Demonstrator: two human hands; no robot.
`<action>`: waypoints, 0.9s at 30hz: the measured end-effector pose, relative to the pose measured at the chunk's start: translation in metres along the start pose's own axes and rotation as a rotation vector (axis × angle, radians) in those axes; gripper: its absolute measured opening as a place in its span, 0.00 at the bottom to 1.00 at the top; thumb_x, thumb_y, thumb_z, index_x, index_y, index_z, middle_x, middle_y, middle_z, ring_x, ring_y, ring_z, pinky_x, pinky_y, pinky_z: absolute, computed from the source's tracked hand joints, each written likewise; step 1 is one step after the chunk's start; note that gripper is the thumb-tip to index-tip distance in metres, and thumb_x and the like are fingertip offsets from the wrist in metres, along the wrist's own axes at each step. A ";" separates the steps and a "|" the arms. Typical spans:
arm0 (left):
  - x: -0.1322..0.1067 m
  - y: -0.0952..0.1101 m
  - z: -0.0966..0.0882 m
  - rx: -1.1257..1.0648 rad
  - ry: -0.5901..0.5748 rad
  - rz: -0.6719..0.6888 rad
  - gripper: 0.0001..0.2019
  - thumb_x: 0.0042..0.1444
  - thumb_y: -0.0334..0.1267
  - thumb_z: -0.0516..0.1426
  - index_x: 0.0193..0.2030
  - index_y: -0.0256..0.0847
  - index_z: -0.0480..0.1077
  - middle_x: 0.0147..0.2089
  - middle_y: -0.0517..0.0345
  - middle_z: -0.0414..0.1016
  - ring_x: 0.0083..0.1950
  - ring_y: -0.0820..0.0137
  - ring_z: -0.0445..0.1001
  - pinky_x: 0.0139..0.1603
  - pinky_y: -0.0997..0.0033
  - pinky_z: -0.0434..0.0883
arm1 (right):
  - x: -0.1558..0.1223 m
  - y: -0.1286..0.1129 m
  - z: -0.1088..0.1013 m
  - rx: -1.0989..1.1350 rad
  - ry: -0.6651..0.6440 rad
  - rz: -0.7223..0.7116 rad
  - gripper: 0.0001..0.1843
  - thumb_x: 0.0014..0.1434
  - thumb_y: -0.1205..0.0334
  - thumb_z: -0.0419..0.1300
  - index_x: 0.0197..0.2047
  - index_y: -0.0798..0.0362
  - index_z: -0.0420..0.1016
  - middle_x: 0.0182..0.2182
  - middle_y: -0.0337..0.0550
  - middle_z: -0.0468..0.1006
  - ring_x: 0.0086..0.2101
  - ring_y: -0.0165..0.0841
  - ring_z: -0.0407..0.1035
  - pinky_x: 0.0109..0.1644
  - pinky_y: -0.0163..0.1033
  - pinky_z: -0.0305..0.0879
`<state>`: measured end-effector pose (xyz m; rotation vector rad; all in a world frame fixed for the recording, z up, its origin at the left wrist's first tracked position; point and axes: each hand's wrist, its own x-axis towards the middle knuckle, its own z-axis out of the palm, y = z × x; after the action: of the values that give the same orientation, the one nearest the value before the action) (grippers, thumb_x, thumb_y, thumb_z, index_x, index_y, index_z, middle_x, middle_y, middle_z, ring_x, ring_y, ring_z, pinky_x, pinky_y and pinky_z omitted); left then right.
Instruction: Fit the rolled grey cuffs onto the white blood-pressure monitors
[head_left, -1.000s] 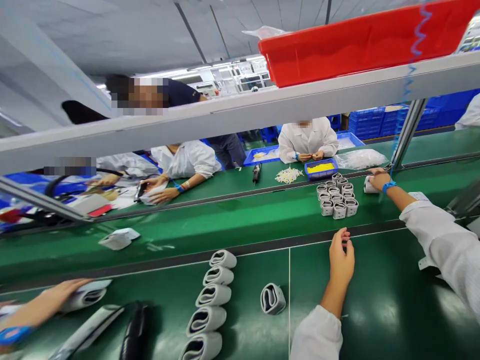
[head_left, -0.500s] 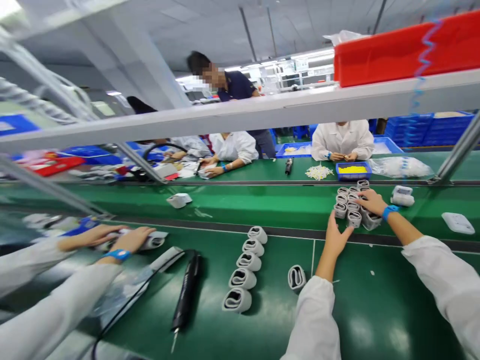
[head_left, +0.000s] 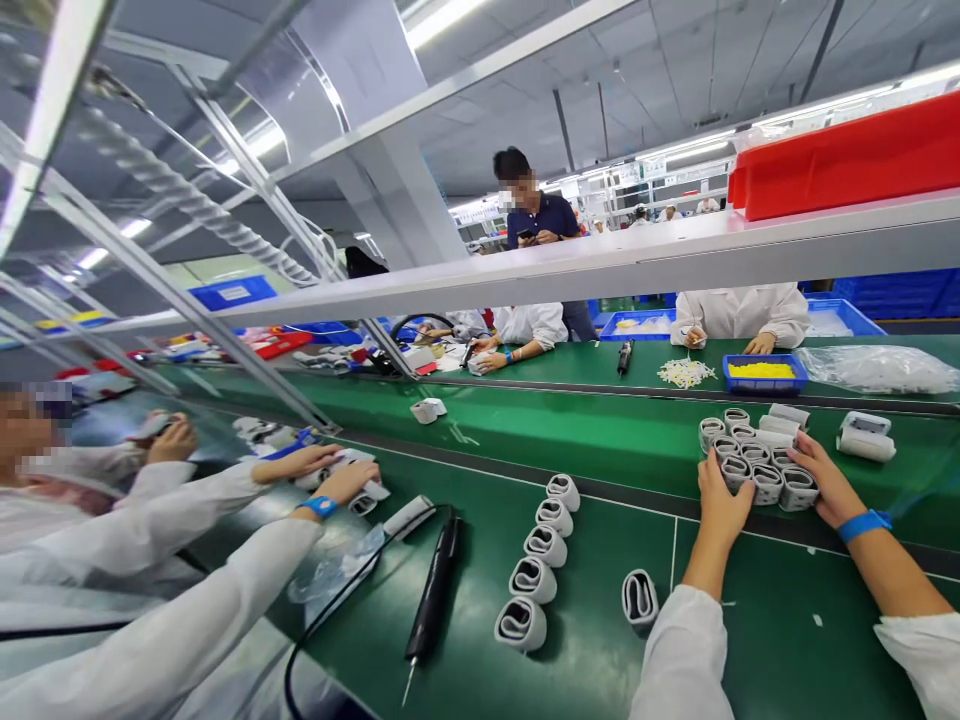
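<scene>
The left hand point(head_left: 724, 515) and right hand point(head_left: 825, 485) stood apart, cupped against opposite sides of the grey rolled bands point(head_left: 757, 470); these stood upright on the desk point(head_left: 795, 620), bunched, apparently for a tight block.

Passage is offered over the green tabletop point(head_left: 780, 630) on the near side of the cluster of rolled grey bands point(head_left: 754, 465), where a single roll point(head_left: 640, 598) is lying to its left. Further left of the cluster, the way is blocked by a row of rolls point(head_left: 536, 570). Beyond the cluster, reach is bounded by a blue tray point(head_left: 765, 373), and overhead by a white shelf rail point(head_left: 637, 250).
</scene>
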<state>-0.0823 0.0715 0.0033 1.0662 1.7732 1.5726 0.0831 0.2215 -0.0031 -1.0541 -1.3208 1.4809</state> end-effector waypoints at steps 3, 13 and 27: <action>-0.002 -0.003 -0.001 0.024 0.030 -0.028 0.48 0.57 0.38 0.71 0.83 0.39 0.59 0.82 0.33 0.58 0.85 0.49 0.59 0.86 0.53 0.55 | -0.006 -0.003 0.010 0.090 -0.029 0.047 0.41 0.56 0.47 0.76 0.72 0.38 0.75 0.79 0.43 0.70 0.76 0.55 0.65 0.80 0.60 0.67; -0.023 0.018 -0.003 0.024 0.012 0.064 0.50 0.59 0.41 0.71 0.84 0.41 0.56 0.85 0.36 0.59 0.86 0.47 0.57 0.88 0.46 0.53 | -0.037 -0.021 0.009 0.236 -0.014 0.135 0.44 0.48 0.51 0.78 0.69 0.38 0.78 0.71 0.47 0.79 0.67 0.60 0.77 0.71 0.62 0.78; -0.203 -0.005 -0.033 0.262 0.080 -0.012 0.45 0.69 0.55 0.64 0.87 0.61 0.51 0.87 0.50 0.58 0.87 0.46 0.60 0.83 0.43 0.68 | -0.188 -0.020 -0.022 0.123 -0.240 0.057 0.44 0.53 0.44 0.77 0.73 0.36 0.80 0.78 0.44 0.71 0.78 0.60 0.61 0.83 0.64 0.58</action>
<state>-0.0003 -0.1156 -0.0178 1.1220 2.0790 1.4205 0.1564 0.0475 0.0229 -0.8619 -1.3526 1.7514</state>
